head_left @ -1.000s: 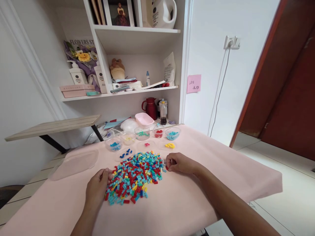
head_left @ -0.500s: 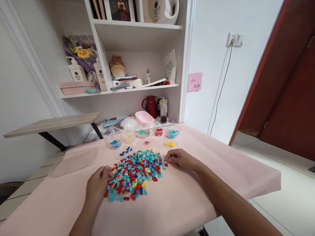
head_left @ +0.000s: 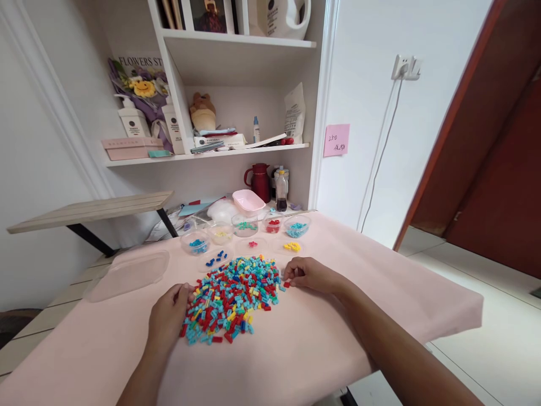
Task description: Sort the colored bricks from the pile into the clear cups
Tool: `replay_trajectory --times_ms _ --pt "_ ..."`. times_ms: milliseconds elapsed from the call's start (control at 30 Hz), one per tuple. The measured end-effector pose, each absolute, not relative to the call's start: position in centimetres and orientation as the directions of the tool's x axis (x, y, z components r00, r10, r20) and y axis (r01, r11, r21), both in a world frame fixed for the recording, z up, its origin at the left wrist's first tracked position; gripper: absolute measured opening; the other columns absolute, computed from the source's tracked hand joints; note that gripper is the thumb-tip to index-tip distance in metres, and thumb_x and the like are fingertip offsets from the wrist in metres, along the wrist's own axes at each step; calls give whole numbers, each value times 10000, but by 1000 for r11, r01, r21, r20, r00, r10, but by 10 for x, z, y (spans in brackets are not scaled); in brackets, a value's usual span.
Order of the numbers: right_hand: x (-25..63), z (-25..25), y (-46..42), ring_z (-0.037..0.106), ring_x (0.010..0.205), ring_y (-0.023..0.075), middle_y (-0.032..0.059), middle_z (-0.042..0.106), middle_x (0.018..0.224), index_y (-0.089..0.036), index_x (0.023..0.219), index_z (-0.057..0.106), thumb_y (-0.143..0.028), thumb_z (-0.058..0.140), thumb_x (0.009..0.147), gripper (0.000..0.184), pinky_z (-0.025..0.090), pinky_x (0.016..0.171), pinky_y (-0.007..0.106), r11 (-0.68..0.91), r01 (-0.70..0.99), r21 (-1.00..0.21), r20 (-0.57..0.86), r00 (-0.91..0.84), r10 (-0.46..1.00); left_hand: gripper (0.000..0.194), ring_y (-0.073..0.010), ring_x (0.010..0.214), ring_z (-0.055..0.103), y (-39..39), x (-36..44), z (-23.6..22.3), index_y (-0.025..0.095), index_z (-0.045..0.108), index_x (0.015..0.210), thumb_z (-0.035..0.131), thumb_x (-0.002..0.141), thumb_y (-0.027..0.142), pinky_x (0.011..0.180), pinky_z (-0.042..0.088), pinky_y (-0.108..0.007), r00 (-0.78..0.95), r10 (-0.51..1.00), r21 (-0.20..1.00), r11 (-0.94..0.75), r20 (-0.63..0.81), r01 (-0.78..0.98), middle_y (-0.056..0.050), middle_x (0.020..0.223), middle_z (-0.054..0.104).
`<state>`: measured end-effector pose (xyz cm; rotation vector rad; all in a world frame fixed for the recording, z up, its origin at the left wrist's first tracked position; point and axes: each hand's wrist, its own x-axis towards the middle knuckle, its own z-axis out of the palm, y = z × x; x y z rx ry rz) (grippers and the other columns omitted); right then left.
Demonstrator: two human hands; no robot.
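A heap of small red, blue, teal and yellow beads [head_left: 231, 296] lies on the pink tablecloth [head_left: 304, 349]. My left hand [head_left: 168, 317] rests at the heap's left edge, fingers curled, fingertips touching the beads. At the heap's right edge my right hand [head_left: 307, 274] has its fingers pinched together over a red bead; what it grips is too small to name. Behind the heap stand several small clear bowls, among them one with red beads [head_left: 273, 225] and one with light blue beads [head_left: 296, 228].
A clear plastic lid [head_left: 129, 274] lies at the table's left. A pink tub [head_left: 248, 201], a red jug [head_left: 258, 181] and a bottle [head_left: 281, 192] stand at the back. White shelves rise behind. The table's right edge drops to the floor.
The view shifted slightly. My right hand has edged a little away from me along the heap's right edge. My left hand stays at the heap's left side.
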<state>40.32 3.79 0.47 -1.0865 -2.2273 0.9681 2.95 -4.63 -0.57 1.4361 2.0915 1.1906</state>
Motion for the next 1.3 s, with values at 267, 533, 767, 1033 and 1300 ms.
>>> replay_trajectory --times_ms 267,533,767,1033,1300 --pt "404 3 39 568 746 154 30 652 860 -215 883 744 -245 662 731 175 440 652 244 448 475 -758 113 -580 807 428 -199 732 649 -46 30 -5 236 713 883 448 795 560 654 469 -276 -429 884 769 142 184 623 -21 868 748" --pt "405 5 38 525 679 128 7 652 772 -183 817 694 -173 635 707 125 391 589 217 409 487 -772 79 -565 821 433 -206 771 659 -45 28 -7 239 707 905 449 795 569 675 476 -276 -426 890 761 162 162 628 -25 895 752" --pt "407 1 41 558 740 149 21 643 857 -222 924 740 -219 675 718 216 428 639 237 475 447 -758 125 -616 778 432 -219 772 665 -46 29 -6 228 713 884 452 787 558 666 477 -283 -422 888 758 147 181 636 -36 853 755" --pt "407 2 40 609 861 182 44 657 976 -240 943 760 -228 664 744 221 470 721 256 484 434 -760 131 -627 768 403 -218 765 658 -49 34 0 236 697 842 445 785 545 689 470 -289 -417 891 748 150 181 647 -25 819 748" --pt "404 4 38 609 770 164 23 695 847 -216 842 740 -185 637 725 159 454 656 245 449 469 -760 105 -594 797 408 -211 751 659 -47 33 -3 228 693 839 445 782 548 662 477 -277 -410 892 752 136 191 645 -31 838 749"
